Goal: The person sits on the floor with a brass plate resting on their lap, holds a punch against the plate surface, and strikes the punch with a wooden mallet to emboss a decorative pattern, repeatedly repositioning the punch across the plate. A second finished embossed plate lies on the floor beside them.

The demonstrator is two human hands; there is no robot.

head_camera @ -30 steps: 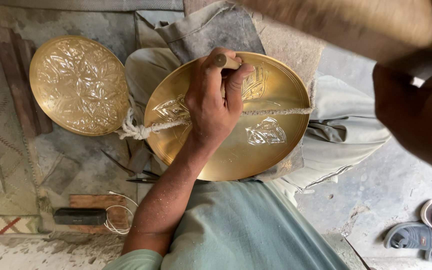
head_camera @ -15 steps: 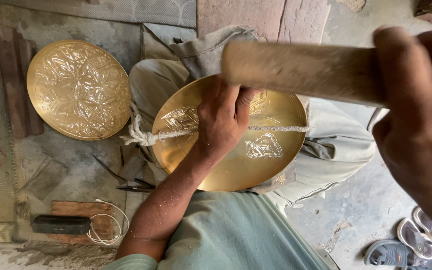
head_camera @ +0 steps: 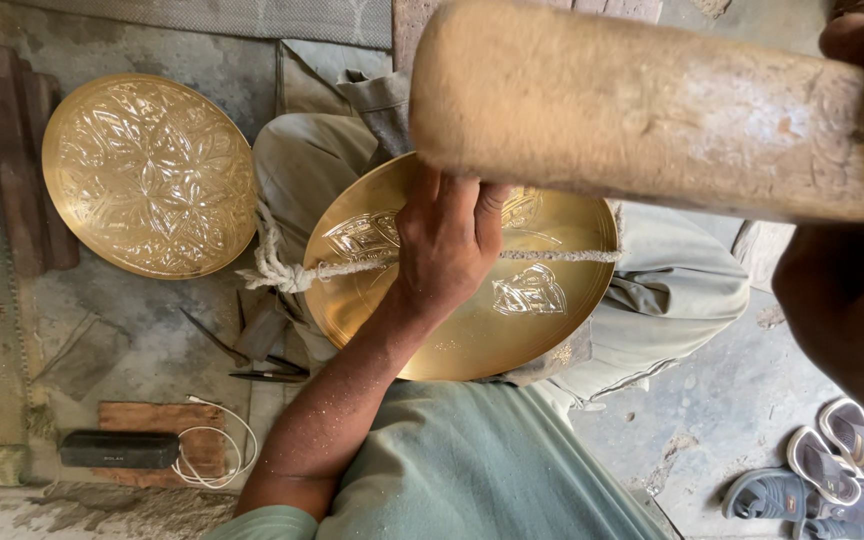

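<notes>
A round brass plate rests on my lap, tied across with a pale rope knotted at its left edge. Two engraved motifs show on it. My left hand lies on the plate's upper middle, fingers closed around a small metal punch whose top is hidden now. My right hand, dark and close to the camera at the right edge, grips a thick wooden mallet. The mallet stretches across the top of the view, above my left hand.
A second, fully engraved brass plate lies on the floor at upper left. Thin metal tools lie beside my knee. A black box with a white cable sits lower left. Sandals are at lower right.
The mallet in my right hand has swung from the top right corner to fill the upper view, covering the punch's top. My left hand has stayed on the plate.
</notes>
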